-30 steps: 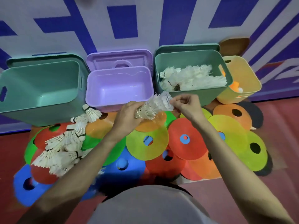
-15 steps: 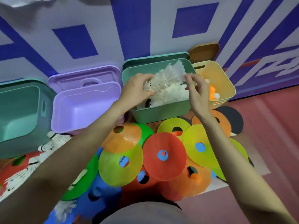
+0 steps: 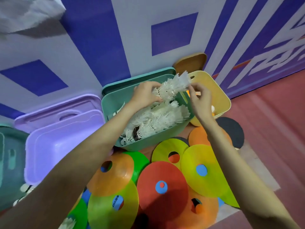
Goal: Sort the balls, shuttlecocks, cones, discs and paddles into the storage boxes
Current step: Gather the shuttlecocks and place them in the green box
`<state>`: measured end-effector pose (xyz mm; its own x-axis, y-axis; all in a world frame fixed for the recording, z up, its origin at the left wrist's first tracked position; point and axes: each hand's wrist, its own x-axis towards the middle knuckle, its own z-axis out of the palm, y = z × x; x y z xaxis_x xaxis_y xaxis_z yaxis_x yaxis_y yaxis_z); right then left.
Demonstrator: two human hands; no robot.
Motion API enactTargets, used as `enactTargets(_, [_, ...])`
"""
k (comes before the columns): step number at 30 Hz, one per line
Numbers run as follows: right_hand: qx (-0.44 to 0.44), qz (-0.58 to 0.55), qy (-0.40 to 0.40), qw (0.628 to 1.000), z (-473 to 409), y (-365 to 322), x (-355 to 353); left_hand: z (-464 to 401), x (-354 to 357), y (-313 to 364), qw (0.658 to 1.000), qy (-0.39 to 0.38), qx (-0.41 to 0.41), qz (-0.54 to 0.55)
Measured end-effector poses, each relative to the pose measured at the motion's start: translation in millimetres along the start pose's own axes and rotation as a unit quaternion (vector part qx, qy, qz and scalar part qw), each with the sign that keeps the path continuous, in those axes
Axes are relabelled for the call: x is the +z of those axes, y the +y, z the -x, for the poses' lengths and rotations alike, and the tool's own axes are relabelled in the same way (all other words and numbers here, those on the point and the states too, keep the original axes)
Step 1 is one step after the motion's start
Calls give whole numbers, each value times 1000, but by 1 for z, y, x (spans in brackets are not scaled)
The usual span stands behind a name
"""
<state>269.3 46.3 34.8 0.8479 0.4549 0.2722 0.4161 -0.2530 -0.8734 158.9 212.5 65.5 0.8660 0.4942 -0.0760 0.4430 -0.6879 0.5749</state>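
Over the green box [image 3: 148,142], at about twelve o'clock from where we stand, we have a stack of nested white shuttlecocks [image 3: 173,87] held up between our two hands. Our left hand [image 3: 146,95] is closed around the cork end of the stack, while our right hand [image 3: 200,100] pinches lightly at the feathered end with the fingertips, the other fingers loosely curled. The stack's long axis runs from eight o'clock up to two o'clock, so it tilts across the box's far right corner with its feather tip reaching toward the yellow box [image 3: 219,91]. Directly beneath it, the green box is already heaped with loose shuttlecocks [image 3: 156,121], so we judge the coming move to be a short drop straight down; the left hand carries the load and sits nearer the pile. The risk, as we see it, is the tip spilling over the rim toward the yellow box. Nearer us, at six o'clock, the coloured discs [image 3: 162,184] overlap on the floor, and the purple box [image 3: 62,146] stands at ten o'clock. One blue centre on a yellow-green disc [image 3: 113,207] bears dark lettering, too small and blurred for us to read; we find no other writing.
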Motion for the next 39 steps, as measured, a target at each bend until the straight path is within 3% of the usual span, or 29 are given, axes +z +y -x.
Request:
enactTargets(3, [12,8,-11,1000,-5,7,8,-8,4,-9,1000,-1,-4,10])
enactTargets(9, [12,2,45,999,-15,15,10,-17,3,-3,998,26,28,50])
enactTargets(12, [28,5,49,998,-15,20,13,-21,9,-2,999,3,18,42])
enactTargets(16, [12,42,20,999,-10,26,16,-20,18,-10,999,-42,-1,16])
enactTargets(21, [-12,87,-41,995,-8,30,18,-8,17,-31,999,-19,-35,-15])
enactTargets(24, [-37,192,-98,976,-12,31,23,4,20,-44,998,-32,-47,-8])
enactTargets(27, [-62,229,-131,963,-10,21,27,13,25,-49,997,-64,-37,16])
enactTargets(32, [-91,392,-215,890,-7,20,24,20,35,-47,996,-76,-16,36])
enactTargets(39, [-105,477,-198,850,2,25,33,21,48,-51,997,-71,-23,38])
